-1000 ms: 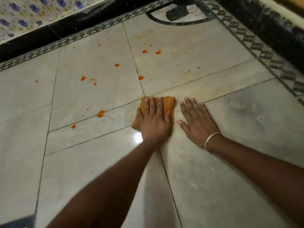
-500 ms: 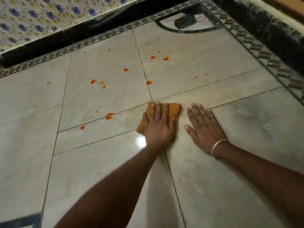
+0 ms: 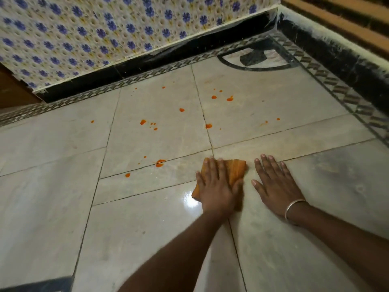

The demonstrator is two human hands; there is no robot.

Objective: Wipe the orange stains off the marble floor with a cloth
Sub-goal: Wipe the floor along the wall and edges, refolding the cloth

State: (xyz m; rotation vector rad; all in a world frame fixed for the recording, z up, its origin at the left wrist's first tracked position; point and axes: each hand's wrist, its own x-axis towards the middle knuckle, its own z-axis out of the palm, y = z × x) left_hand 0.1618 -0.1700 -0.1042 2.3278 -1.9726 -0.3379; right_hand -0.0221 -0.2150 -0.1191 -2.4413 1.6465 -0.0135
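Note:
My left hand (image 3: 216, 186) lies flat on a folded orange cloth (image 3: 236, 170) and presses it to the marble floor (image 3: 147, 218), fingers straight. To its right my right hand (image 3: 273, 184) rests palm down on the bare floor, fingers spread, a silver bangle on the wrist. Orange stains dot the slabs ahead and to the left: the largest smear (image 3: 160, 162) sits left of the cloth, a drop (image 3: 127, 175) lies farther left, and more drops (image 3: 208, 126) (image 3: 229, 99) (image 3: 143, 122) lie beyond.
A black skirting band (image 3: 147, 66) and a wall of blue-flowered tiles (image 3: 105, 34) close off the far side. A patterned border strip (image 3: 345, 95) and a dark raised edge run along the right. A curved inlay (image 3: 254, 60) marks the far corner.
The view has tilted up, showing more of the tiled wall. Both hands and the cloth stay in nearly the same spot on the floor.

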